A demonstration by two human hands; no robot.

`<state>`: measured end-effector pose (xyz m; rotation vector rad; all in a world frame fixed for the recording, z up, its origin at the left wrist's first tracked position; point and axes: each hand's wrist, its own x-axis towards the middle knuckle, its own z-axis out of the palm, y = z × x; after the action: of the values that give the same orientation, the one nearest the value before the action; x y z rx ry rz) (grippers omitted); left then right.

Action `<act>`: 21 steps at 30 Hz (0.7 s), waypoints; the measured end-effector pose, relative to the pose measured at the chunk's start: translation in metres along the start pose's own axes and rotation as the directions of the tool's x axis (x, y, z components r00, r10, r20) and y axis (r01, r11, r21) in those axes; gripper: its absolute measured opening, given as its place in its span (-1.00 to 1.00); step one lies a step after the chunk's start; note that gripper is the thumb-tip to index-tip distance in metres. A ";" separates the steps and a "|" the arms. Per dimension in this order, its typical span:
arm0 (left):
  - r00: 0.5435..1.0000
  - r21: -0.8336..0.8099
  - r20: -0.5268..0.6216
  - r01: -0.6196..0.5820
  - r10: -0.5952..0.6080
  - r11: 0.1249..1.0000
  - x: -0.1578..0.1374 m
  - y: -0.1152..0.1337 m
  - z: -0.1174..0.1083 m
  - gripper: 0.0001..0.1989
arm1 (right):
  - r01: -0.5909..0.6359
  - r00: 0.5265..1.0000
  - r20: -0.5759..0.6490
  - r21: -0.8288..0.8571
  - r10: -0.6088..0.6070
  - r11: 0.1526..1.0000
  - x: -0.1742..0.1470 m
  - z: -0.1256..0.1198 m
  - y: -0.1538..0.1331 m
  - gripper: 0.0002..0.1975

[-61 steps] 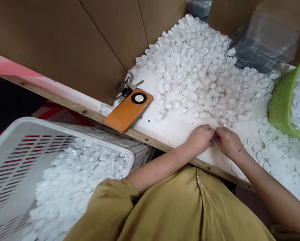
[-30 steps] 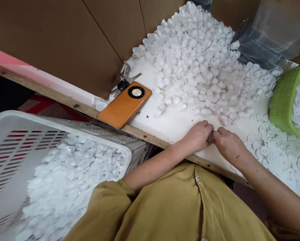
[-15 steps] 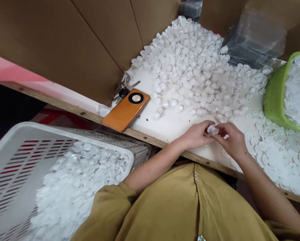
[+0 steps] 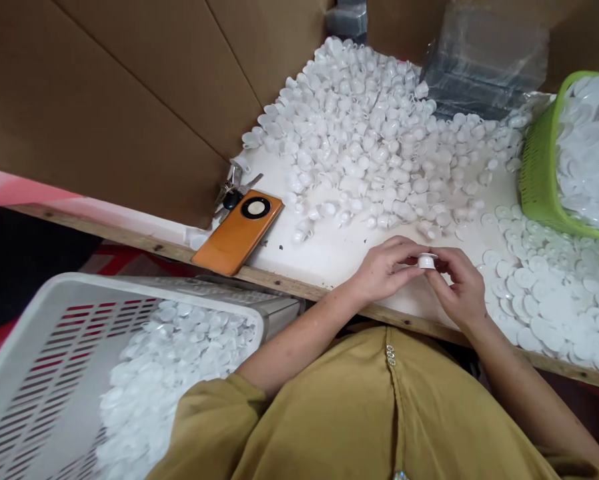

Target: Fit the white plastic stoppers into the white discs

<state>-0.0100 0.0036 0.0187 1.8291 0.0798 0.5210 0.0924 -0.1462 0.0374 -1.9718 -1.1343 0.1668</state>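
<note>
Between the fingertips of both hands is a small white plastic cup [image 4: 426,261] with a flat disc across its top. My left hand [image 4: 387,268] pinches it from the left, and my right hand [image 4: 457,283] grips it from the right. Both hands are just above the front edge of the white table [image 4: 324,257]. Beyond them spreads a large heap of small white plastic cups [image 4: 374,133]. Flat, round white discs [image 4: 544,300] lie scattered to the right of my right hand.
An orange phone [image 4: 239,230] and keys [image 4: 233,197] lie at the table's left front edge. A green basket [image 4: 537,173] of white pieces stands at the right. Below left, a grey crate [image 4: 54,347] holds many white pieces [image 4: 174,373]. Plastic-wrapped blocks [image 4: 479,73] stand behind.
The white cup has turned from tilted to upright between my fingers, its disc now showing on top. The camera view has shifted slightly.
</note>
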 end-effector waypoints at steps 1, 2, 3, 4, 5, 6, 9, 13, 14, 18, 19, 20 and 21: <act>1.000 0.036 -0.008 -0.003 0.003 0.999 -0.001 0.000 0.001 -0.68 | -0.005 0.999 -0.033 -0.008 0.005 1.000 -0.002 0.003 -0.002 -0.77; 1.000 0.074 -0.018 -0.003 0.004 0.997 -0.001 0.000 0.002 -0.67 | -0.020 0.998 -0.068 -0.011 0.020 1.000 -0.004 0.007 -0.004 -0.78; 0.999 0.109 -0.031 0.000 0.004 0.994 -0.002 0.000 0.002 -0.67 | -0.041 0.994 -0.099 -0.007 0.040 0.999 -0.006 0.010 -0.005 -0.78; 0.999 0.135 -0.045 0.004 0.002 0.991 -0.002 0.000 0.003 -0.67 | -0.061 0.991 -0.122 0.004 0.061 0.998 -0.008 0.013 -0.005 -0.78; 0.998 0.149 -0.056 0.008 0.001 0.989 -0.003 0.000 0.002 -0.67 | -0.076 0.988 -0.135 0.020 0.078 0.997 -0.009 0.015 -0.005 -0.78; 0.998 0.153 -0.062 0.008 0.001 0.988 -0.003 0.001 0.002 -0.69 | -0.083 0.986 -0.141 0.038 0.088 0.996 -0.011 0.017 -0.005 -0.77; 0.998 0.150 -0.058 0.006 0.003 0.989 -0.003 0.003 -0.003 -0.73 | -0.081 0.989 -0.120 0.072 0.089 0.994 -0.013 0.018 -0.002 -0.78; 1.000 0.126 -0.012 0.028 -0.027 0.992 -0.001 0.001 -0.006 -0.73 | -0.100 0.991 -0.084 0.041 0.103 0.994 -0.011 0.017 -0.002 -0.79; 0.999 0.102 -0.005 0.040 -0.040 0.994 0.000 0.001 -0.005 -0.73 | -0.107 0.991 -0.074 0.039 0.109 0.994 -0.010 0.017 -0.003 -0.80; 0.994 0.008 -0.009 0.106 -0.106 0.994 0.001 0.006 -0.008 -0.73 | -0.094 0.994 0.061 0.126 0.087 0.988 -0.002 0.009 -0.004 -0.72; 0.992 0.008 -0.002 0.124 -0.124 0.992 -0.002 0.011 -0.017 -0.74 | -0.085 0.991 0.111 0.131 0.071 0.988 0.000 0.002 -0.002 -0.67; 0.988 0.025 0.016 0.151 -0.151 0.988 -0.008 0.017 -0.031 -0.77 | -0.079 0.988 0.142 0.107 0.063 0.991 0.002 -0.007 0.003 -0.65; 0.980 0.061 0.046 0.190 -0.193 0.980 -0.018 0.023 -0.051 -0.78 | -0.077 0.987 0.144 0.049 0.069 0.996 0.002 -0.018 0.010 -0.67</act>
<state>-0.0505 0.0359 0.0456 1.8659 0.2354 0.3391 0.1095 -0.1579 0.0424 -1.9797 -1.1354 0.3781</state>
